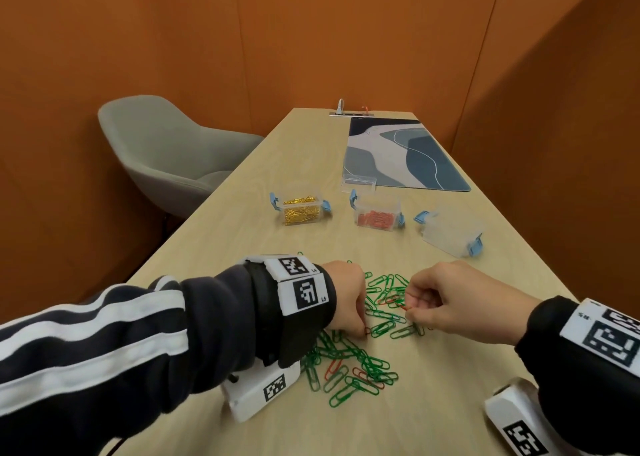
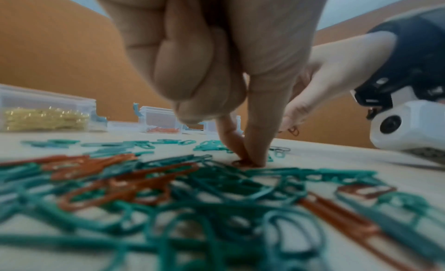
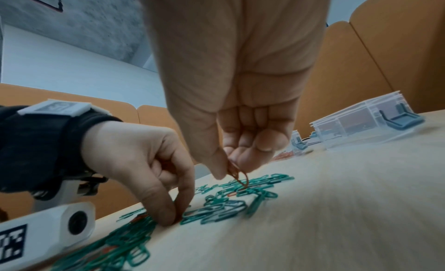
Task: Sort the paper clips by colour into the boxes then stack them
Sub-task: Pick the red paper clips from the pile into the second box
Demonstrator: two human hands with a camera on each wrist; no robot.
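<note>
Clips near edge: green and red paper clips (image 1: 353, 362) lie mixed on the tabletop (image 1: 433, 386), likely spread so reds show.
Left hand (image 1: 346, 300): fingers (image 2: 255, 142) pressed tip to tip on a red clip (image 1: 366, 331) flat on the tabletop.
Right hand (image 1: 460, 300): fingers (image 3: 245, 159) pinching a lifted red clip (image 3: 240, 178).
Far boxes: gold box (image 1: 300, 210), red box (image 1: 376, 215), closed box (image 1: 450, 236), open-topped for dropping, I judge.

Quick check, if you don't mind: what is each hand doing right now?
Left hand: fingertips pinching a red paper clip that lies on the table.
Right hand: holding red paper clips pinched just above the pile.
</note>
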